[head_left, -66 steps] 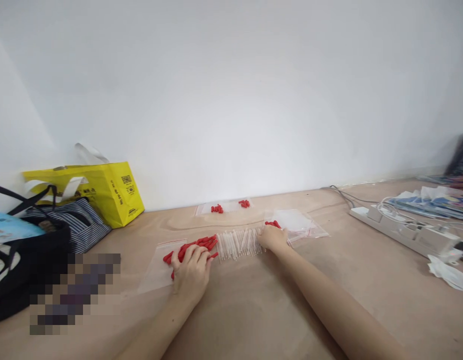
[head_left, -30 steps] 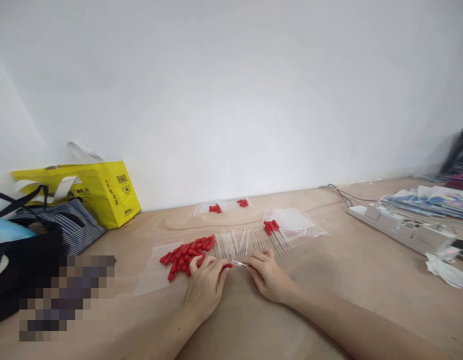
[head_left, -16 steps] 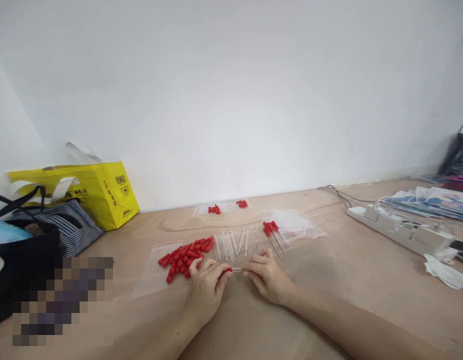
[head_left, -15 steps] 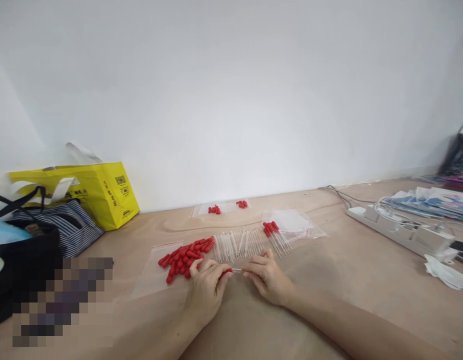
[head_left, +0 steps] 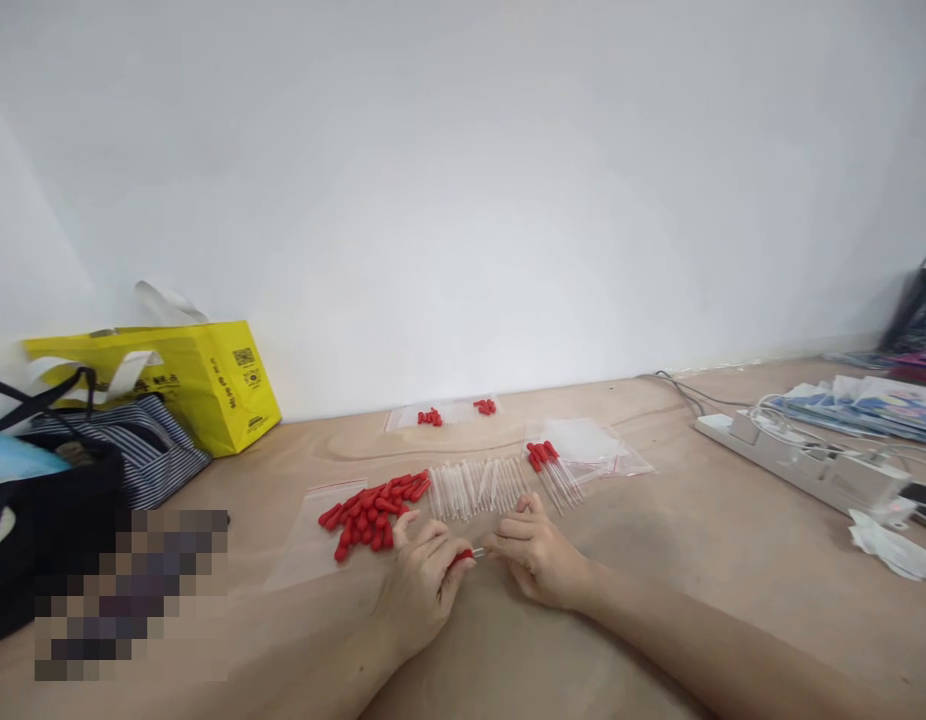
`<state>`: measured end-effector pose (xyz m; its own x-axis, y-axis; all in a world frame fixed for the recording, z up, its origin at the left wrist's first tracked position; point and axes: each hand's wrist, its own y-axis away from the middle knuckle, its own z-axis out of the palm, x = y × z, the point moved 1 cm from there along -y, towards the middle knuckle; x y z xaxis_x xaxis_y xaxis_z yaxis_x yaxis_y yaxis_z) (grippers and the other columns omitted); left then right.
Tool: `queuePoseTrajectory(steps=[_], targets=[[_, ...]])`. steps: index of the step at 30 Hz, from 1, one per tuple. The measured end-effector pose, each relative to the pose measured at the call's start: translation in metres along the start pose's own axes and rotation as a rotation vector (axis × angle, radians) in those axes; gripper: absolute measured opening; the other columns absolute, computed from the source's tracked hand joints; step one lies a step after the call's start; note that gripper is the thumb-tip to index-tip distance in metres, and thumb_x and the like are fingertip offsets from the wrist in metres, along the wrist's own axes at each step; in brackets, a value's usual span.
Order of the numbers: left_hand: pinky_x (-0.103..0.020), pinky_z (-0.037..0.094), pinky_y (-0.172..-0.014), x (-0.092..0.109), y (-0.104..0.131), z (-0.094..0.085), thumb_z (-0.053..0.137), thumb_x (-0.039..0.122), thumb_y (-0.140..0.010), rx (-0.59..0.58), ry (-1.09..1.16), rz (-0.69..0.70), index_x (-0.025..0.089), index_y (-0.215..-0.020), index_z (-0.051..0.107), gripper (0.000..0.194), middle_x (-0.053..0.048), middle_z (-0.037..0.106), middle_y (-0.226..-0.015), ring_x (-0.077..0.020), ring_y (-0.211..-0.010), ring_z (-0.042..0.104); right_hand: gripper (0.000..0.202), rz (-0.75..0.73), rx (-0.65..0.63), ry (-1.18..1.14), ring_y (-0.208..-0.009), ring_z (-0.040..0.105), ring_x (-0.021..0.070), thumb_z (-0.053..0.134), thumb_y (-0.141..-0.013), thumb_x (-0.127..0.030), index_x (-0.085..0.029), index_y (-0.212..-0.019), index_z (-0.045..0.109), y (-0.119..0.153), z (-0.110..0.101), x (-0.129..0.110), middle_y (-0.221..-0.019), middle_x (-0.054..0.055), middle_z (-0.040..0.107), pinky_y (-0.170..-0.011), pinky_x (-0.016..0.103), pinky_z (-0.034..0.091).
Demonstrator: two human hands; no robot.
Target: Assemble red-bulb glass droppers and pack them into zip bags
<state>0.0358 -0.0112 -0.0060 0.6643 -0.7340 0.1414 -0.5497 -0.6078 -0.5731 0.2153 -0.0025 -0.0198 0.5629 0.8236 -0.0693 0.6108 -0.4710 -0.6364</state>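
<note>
Red cap (head_left: 464,555) sat pinched in the left hand (head_left: 425,580), its glass tube (head_left: 479,552) gripped by the right hand (head_left: 536,555), near the tabletop's (head_left: 463,660) front edge; beyond lay loose tubes (head_left: 478,488), left of them a cap pile (head_left: 369,515).

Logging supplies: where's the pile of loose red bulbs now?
Head view, left of centre: the pile of loose red bulbs lies between the yellow bag and the clear glass tubes.

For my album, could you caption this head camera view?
Left hand pinches a red bulb, right hand a clear tube, beside loose tubes.
</note>
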Motion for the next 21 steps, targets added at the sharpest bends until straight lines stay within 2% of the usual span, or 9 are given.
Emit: queuePoseTrajectory(steps=[5, 9, 16, 21], targets=[[-0.045, 0.020, -0.089, 0.0007, -0.0007, -0.0008, 0.042, 0.020, -0.083, 0.005, -0.005, 0.007, 0.021, -0.073, 0.055, 0.017, 0.002, 0.062, -0.063, -0.0157, -0.069, 0.054, 0.024, 0.010, -0.001, -0.049, -0.060, 0.044, 0.0110, 0.038, -0.074, -0.008, -0.017, -0.078, 0.059, -0.0030, 0.0031, -0.0026, -0.063, 0.001, 0.052, -0.067, 0.029, 0.025], [-0.045, 0.019, -0.090, 0.0000, -0.0025, -0.0014, 0.042, 0.021, -0.084, -0.025, 0.012, -0.018, 0.021, -0.074, 0.056, 0.017, 0.003, 0.062, -0.063, -0.0152, -0.070, 0.054, 0.024, 0.016, 0.008, -0.070, -0.060, 0.045, 0.0107, 0.037, -0.077, -0.008, -0.017, -0.078, 0.059, -0.0040, 0.0033, -0.0009, -0.064, 0.001, 0.053, -0.069, 0.030, 0.024], [-0.047, 0.013, -0.093, -0.0084, -0.0026, -0.0072, 0.051, 0.030, -0.081, -0.053, -0.028, -0.053, 0.025, -0.086, 0.059, 0.011, 0.003, 0.066, -0.078, -0.0156, -0.076, 0.055, 0.021, 0.084, 0.008, -0.086, -0.065, 0.048, 0.0113, 0.039, -0.084, -0.014, -0.019, -0.090, 0.059, -0.0014, -0.0022, 0.0059, -0.070, 0.001, 0.058, -0.077, 0.032, 0.023], [-0.046, 0.013, -0.093, -0.0072, -0.0022, -0.0087, 0.048, 0.027, -0.083, -0.019, -0.027, -0.030, 0.026, -0.087, 0.059, 0.011, 0.003, 0.067, -0.077, -0.0156, -0.075, 0.055, 0.022, 0.084, 0.009, -0.104, -0.068, 0.049, 0.0113, 0.040, -0.085, -0.016, -0.020, -0.096, 0.059, -0.0006, -0.0057, 0.0053, -0.073, 0.001, 0.059, -0.078, 0.032, 0.023]])
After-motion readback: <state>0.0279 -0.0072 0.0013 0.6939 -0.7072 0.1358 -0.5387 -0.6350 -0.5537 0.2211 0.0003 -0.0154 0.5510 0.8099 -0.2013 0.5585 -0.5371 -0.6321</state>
